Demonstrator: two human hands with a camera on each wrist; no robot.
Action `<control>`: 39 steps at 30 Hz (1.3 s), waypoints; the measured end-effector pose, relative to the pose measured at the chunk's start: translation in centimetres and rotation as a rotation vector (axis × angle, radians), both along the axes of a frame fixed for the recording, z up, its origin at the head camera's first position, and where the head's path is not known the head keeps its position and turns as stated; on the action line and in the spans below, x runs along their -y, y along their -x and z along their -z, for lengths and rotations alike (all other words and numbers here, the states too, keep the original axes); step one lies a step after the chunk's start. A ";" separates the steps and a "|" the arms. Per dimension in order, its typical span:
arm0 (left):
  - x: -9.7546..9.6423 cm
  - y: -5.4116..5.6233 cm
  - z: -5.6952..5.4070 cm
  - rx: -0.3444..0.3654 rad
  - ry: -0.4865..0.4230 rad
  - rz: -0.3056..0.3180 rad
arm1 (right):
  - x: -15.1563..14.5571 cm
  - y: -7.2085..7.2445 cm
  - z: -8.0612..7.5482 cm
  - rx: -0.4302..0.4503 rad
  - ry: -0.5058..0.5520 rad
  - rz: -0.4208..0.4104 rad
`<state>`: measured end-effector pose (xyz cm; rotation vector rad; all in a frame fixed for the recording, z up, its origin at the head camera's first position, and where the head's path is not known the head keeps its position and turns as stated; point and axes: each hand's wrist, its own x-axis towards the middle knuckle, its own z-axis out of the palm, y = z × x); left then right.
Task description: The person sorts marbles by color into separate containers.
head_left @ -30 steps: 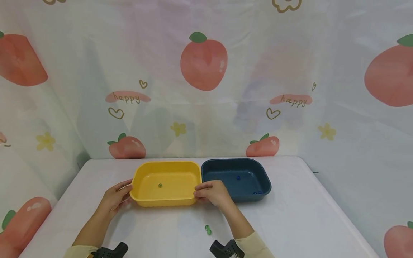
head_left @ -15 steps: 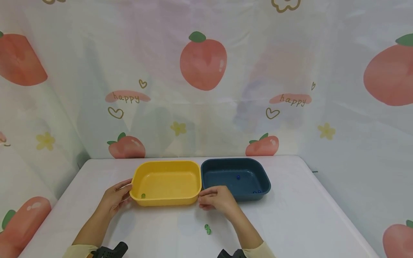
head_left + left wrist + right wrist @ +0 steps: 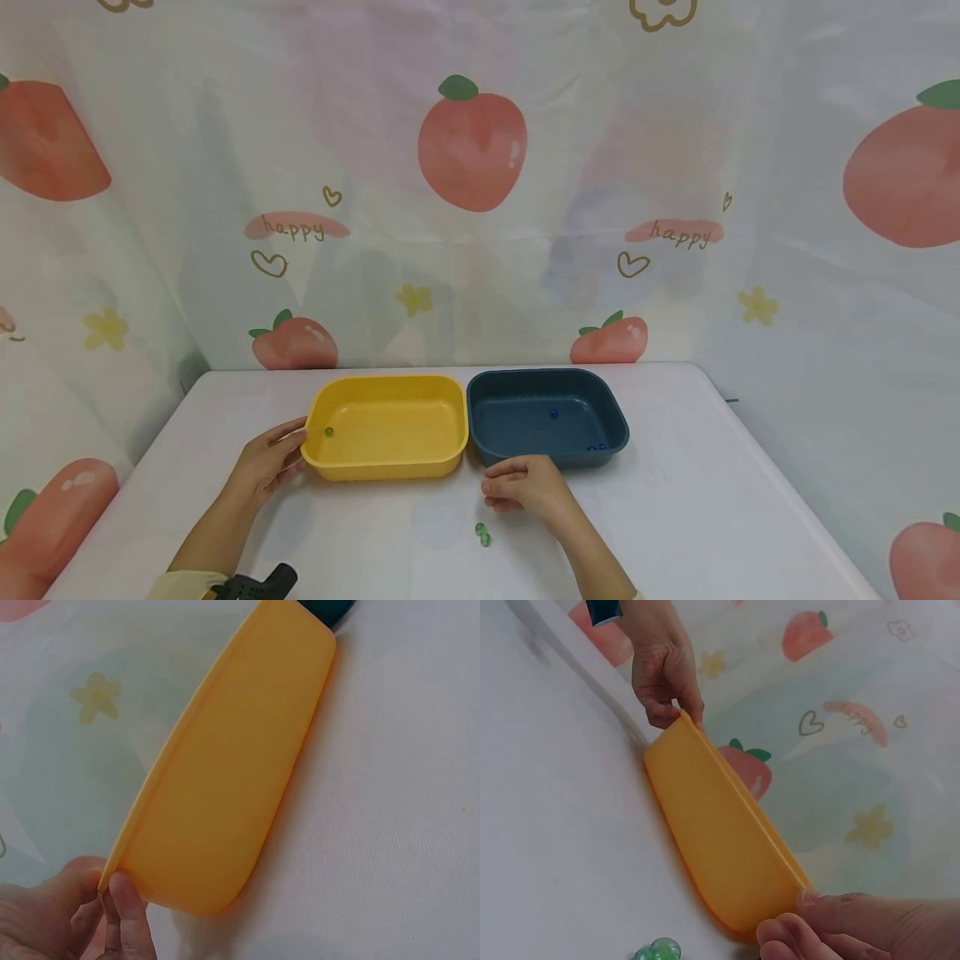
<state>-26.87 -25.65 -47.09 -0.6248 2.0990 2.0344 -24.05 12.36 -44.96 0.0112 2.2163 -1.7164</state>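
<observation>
My left hand (image 3: 266,462) pinches the left rim of a yellow plastic basin (image 3: 390,472), thumb and fingers on either side of the edge in the left wrist view. A small green marble (image 3: 329,432) lies inside it, near the left wall. My right hand (image 3: 528,490) hovers off the front of the basins, fingers loosely bent and nothing held. In the right wrist view its fingertips (image 3: 810,897) overlap the yellow basin's corner. Just below that hand, a little cluster of green marbles (image 3: 482,534) lies on the white table.
A dark blue basin (image 3: 495,450) stands directly against the yellow one's right side. It holds a blue marble (image 3: 554,413) in the middle and more by its front right corner. Behind the table (image 3: 720,500) hangs a peach-printed cloth (image 3: 525,283).
My right hand has let go of the yellow basin's right side and come back toward me and rightward. The marble inside has rolled left. My left hand stays at the rim.
</observation>
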 end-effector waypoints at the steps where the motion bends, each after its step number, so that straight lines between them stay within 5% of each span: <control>1: 0.0 0.0 0.0 0.000 0.001 -0.001 | -0.1 -0.1 0.2 0.001 -0.004 -0.001; 19: -0.1 -0.1 0.0 -0.003 -0.007 0.000 | -0.6 -0.7 2.7 0.023 -0.079 -0.062; 39: 0.0 -0.2 -0.2 -0.017 -0.016 0.005 | 0.6 -1.2 3.2 -0.105 -0.236 -0.069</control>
